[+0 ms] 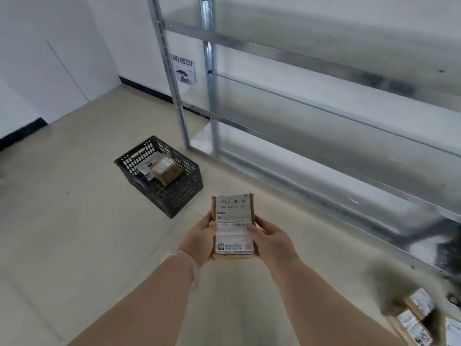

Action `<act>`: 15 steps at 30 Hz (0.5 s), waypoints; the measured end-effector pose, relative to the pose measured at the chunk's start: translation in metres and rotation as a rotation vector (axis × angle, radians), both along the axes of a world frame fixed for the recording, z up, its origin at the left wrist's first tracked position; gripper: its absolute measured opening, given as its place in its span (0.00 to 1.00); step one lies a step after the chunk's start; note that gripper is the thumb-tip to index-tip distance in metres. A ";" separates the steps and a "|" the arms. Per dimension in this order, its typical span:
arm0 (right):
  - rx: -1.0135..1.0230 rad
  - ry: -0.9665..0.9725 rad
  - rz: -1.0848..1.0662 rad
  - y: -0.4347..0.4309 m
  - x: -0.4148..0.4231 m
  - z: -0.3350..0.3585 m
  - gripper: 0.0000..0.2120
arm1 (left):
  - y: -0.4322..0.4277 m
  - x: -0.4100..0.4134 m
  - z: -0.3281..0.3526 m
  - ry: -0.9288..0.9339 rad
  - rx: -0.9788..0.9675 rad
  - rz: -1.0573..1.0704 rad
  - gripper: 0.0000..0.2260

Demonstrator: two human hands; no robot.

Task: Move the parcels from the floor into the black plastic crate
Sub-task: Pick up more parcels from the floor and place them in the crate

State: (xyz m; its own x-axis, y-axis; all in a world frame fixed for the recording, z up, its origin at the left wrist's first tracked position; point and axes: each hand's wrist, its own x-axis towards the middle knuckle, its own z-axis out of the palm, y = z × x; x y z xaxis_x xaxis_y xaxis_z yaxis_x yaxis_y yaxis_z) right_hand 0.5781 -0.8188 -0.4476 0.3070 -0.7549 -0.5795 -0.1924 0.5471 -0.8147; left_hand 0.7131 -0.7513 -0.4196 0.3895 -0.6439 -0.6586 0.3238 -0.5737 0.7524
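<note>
floor parcels (412,325): cut by right edge, blurred | poster (185,73): text illegible

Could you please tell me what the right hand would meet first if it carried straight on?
Beyond the parcel it holds, the right hand would probably meet the black crate; depth is unclear.

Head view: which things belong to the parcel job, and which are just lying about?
Job:
- held parcel, gripped by left hand and right hand
- black plastic crate
- crated parcels, already inside it
- floor parcels, lower right

Just there:
- metal shelving
- printed notice on the wall behind it
</note>
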 end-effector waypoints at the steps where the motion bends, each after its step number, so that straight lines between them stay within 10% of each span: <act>1: 0.006 0.004 0.013 0.001 0.022 0.004 0.20 | 0.003 0.021 0.003 -0.004 0.005 0.011 0.19; 15: 0.047 0.000 0.108 -0.066 0.257 0.002 0.17 | -0.053 0.240 0.005 -0.012 0.033 0.147 0.18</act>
State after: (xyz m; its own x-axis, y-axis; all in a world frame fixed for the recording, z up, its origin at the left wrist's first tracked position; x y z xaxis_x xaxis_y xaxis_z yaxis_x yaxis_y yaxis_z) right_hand 0.8350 -0.8845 -0.4454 0.3850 -0.6894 -0.6137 -0.2522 0.5610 -0.7885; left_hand 0.9536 -0.8039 -0.4151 0.4862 -0.5569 -0.6734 0.3972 -0.5455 0.7380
